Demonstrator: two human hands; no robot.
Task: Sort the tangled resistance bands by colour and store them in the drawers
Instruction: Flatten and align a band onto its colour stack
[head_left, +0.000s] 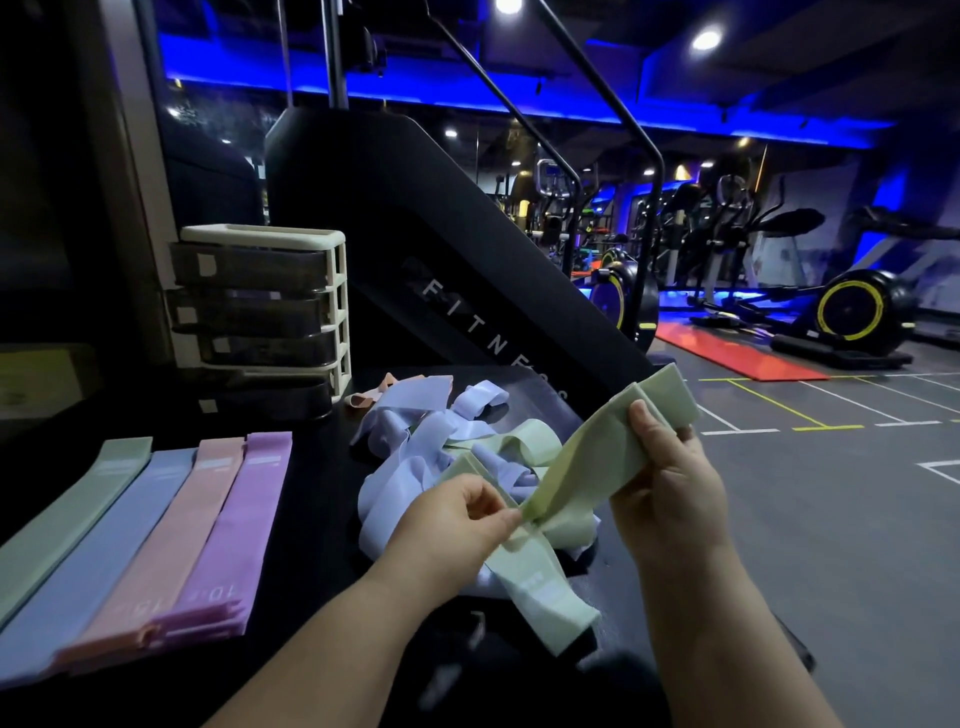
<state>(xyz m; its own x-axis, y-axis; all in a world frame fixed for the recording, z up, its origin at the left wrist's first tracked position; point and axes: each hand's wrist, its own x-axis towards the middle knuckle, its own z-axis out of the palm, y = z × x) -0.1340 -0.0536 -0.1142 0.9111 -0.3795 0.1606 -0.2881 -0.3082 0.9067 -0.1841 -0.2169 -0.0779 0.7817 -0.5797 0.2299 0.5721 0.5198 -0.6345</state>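
A pale green band (587, 457) is stretched between both hands above the black surface. My right hand (670, 478) grips its upper end, and my left hand (457, 525) pinches it at a twist near the middle. Its lower part hangs down to the front. Under it lies a tangled heap of light blue bands (415, 441) with another green band (530, 441) and a peach band (371, 392) at the far edge. At the left, sorted stacks lie flat side by side: green (72, 509), blue (109, 540), peach (171, 540), purple (234, 530). A drawer unit (270, 317) stands behind.
The drawer unit has a cream frame and several dark translucent drawers, slightly pulled out. A large black fitness machine (441, 249) rises behind the heap. To the right the surface ends and the gym floor (831, 493) lies below, with exercise bikes far back.
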